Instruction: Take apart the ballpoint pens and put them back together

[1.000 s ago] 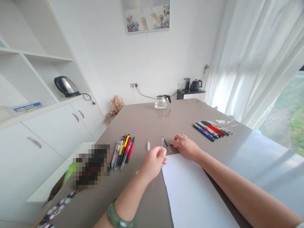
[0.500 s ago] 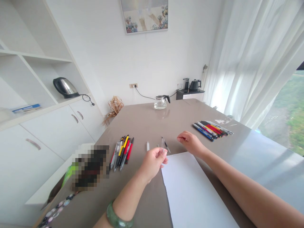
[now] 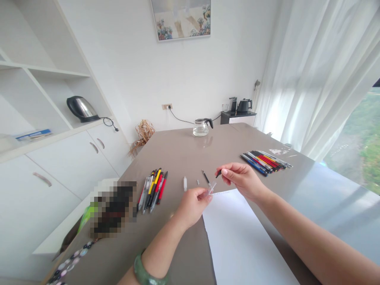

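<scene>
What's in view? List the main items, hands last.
Pen barrel: one, clear, centre
Pen part: one, black, centre
Pen refill: one, dark, centre
Small tube: one, whitish, centre
Metal piece: one, silvery, centre
Pens: two groups, mixed colours, left and right
Paper sheet: one, white, near right
Table: one, brown, centre
Glass pot: one, clear, far end
Electric kettle: one, silver, left
Floral painting: one, multicoloured, rear
Curtain: number unclear, white, right
Bangle: one, green, left wrist
Left hand: one, bare, holding barrel
Right hand: one, bare, holding black part

The glossy brown table (image 3: 178,152) bears a black-handled clear glass pot (image 3: 200,128) near its far edge, slim multicoloured pens (image 3: 265,161) towards both side edges, white paper (image 3: 240,241) between.
</scene>
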The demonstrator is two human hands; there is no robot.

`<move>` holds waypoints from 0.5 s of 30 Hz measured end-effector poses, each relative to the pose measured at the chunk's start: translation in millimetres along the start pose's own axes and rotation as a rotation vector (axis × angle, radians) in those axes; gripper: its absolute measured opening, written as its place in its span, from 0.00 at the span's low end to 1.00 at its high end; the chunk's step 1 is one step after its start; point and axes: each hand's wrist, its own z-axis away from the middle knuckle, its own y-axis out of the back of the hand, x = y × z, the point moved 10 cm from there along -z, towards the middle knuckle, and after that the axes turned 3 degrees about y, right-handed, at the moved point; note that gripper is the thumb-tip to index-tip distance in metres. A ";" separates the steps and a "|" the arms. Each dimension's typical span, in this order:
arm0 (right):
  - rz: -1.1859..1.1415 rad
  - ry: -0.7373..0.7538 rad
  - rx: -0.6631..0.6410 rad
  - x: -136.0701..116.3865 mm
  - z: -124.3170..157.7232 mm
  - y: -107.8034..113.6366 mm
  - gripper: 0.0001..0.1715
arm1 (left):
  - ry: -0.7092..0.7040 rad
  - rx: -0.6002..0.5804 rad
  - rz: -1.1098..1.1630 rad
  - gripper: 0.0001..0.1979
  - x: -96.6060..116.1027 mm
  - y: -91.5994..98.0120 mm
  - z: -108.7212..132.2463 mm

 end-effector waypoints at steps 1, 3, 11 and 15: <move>0.009 -0.009 -0.006 1.7 0.2 -0.7 0.13 | -0.002 -0.001 -0.001 0.14 0.8 0.1 0.4; 0.027 -0.020 -0.019 4.2 0.3 -1.5 0.13 | -0.002 0.001 -0.001 0.14 1.9 0.8 1.0; 0.102 -0.118 -0.085 23.1 2.2 -5.3 0.14 | -0.006 0.007 0.034 0.12 3.4 1.3 -0.1; 0.149 -0.145 -0.099 26.8 3.1 -7.2 0.16 | -0.004 0.014 0.054 0.12 3.5 1.8 -0.4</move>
